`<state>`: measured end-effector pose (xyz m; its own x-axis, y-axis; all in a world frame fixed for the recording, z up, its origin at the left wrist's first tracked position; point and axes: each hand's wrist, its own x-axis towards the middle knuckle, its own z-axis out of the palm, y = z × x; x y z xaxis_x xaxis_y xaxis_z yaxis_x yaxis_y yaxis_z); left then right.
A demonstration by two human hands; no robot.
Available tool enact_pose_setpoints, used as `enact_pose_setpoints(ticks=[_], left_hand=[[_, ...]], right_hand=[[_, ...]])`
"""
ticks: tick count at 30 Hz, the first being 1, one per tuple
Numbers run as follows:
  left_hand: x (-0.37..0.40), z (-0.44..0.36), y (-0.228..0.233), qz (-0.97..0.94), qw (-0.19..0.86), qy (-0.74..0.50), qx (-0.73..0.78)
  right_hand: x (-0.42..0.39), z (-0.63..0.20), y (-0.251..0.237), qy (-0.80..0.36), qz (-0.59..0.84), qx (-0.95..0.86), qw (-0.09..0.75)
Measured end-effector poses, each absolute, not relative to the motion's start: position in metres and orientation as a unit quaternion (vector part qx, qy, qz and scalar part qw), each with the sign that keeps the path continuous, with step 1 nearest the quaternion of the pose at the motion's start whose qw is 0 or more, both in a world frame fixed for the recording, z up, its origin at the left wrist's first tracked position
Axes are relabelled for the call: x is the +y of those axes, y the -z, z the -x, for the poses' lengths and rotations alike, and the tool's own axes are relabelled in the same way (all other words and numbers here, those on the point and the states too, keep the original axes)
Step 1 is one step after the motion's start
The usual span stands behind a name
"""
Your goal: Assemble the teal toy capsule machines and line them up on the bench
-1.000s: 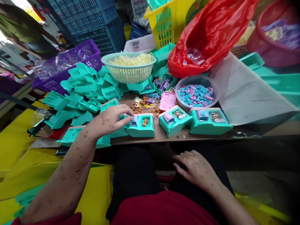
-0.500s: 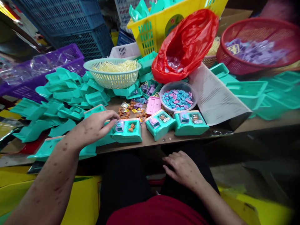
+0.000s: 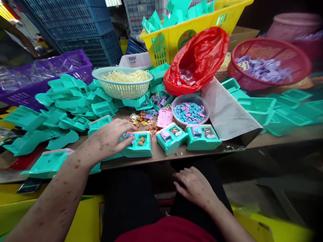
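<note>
My left hand point(image 3: 108, 139) reaches over a turquoise toy case point(image 3: 138, 151) at the table's front edge. Its thumb and fingers close around a small purple part point(image 3: 130, 135) in the left side of that case and partly hide it. A brown bear figure point(image 3: 141, 141) sits in the recess to the right. My right hand point(image 3: 193, 183) rests on my thigh, holding nothing, its fingers loosely apart. Two similar cases, one in the middle point(image 3: 171, 139) and one on the right point(image 3: 203, 137), stand beside it, each with a purple part and a clear window.
Turquoise shells point(image 3: 68, 101) pile up at left. Behind are a pale basket point(image 3: 121, 92) of yellow pieces, a red bag point(image 3: 176, 82) and a tub point(image 3: 207, 114) of blue and pink bits. A pink tray point(image 3: 165, 118) lies near loose bears. A red basket point(image 3: 297, 67) stands at right.
My left hand has moved slightly right, over the purple part, covering more of it. My right hand stays on my thigh. The camera view has shifted a little.
</note>
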<state>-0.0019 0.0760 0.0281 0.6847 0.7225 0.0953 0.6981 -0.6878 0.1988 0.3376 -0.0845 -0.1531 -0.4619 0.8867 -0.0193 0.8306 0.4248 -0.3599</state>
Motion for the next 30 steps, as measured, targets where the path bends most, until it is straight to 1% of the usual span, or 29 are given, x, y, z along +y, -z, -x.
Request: enact_pose_setpoints(ticks=[7, 9, 12, 14, 15, 17, 18, 20, 21, 22, 24, 25, 27, 30], left_hand=[[0.074, -0.014, -0.006, -0.936, 0.076, -0.056, 0.34], [0.077, -0.011, 0.0, -0.934, 0.083, -0.068, 0.341], [0.081, -0.007, 0.005, -0.934, 0.097, -0.087, 0.332], [0.082, -0.006, 0.006, -0.936, 0.095, -0.097, 0.326], [0.083, -0.006, 0.006, -0.937, 0.093, -0.099, 0.321], [0.083, -0.007, 0.006, -0.94, 0.086, -0.104, 0.314], [0.083, -0.007, 0.005, -0.941, 0.082, -0.109, 0.309], [0.081, -0.006, 0.002, -0.943, 0.075, -0.125, 0.298], [0.079, -0.004, 0.0, -0.944, 0.074, -0.133, 0.292], [0.077, -0.003, -0.003, -0.945, 0.074, -0.143, 0.286], [0.072, 0.002, -0.01, -0.945, 0.078, -0.156, 0.278], [0.069, 0.005, -0.013, -0.944, 0.078, -0.161, 0.276], [0.064, 0.013, -0.018, -0.946, 0.08, -0.171, 0.265], [0.059, 0.029, -0.016, -0.937, 0.092, -0.199, 0.271]], right_hand=[[-0.086, -0.334, 0.139, -0.197, 0.518, -0.831, 0.048], [-0.088, -0.332, 0.129, -0.235, 0.502, -0.832, 0.036], [-0.091, -0.333, 0.094, -0.328, 0.449, -0.83, 0.036], [-0.088, -0.339, 0.056, -0.359, 0.411, -0.835, 0.072], [-0.083, -0.343, 0.034, -0.359, 0.396, -0.839, 0.103], [-0.063, -0.355, -0.012, -0.325, 0.384, -0.845, 0.179], [-0.046, -0.362, -0.034, -0.287, 0.4, -0.845, 0.211], [0.001, -0.375, -0.073, -0.146, 0.449, -0.839, 0.271], [0.031, -0.38, -0.088, -0.076, 0.492, -0.824, 0.27], [0.063, -0.384, -0.1, -0.023, 0.534, -0.806, 0.255], [0.131, -0.389, -0.113, 0.041, 0.606, -0.767, 0.206], [0.164, -0.39, -0.115, 0.062, 0.626, -0.76, 0.165], [0.219, -0.39, -0.109, 0.105, 0.639, -0.76, 0.057], [0.266, -0.39, -0.091, 0.095, 0.662, -0.743, -0.014]])
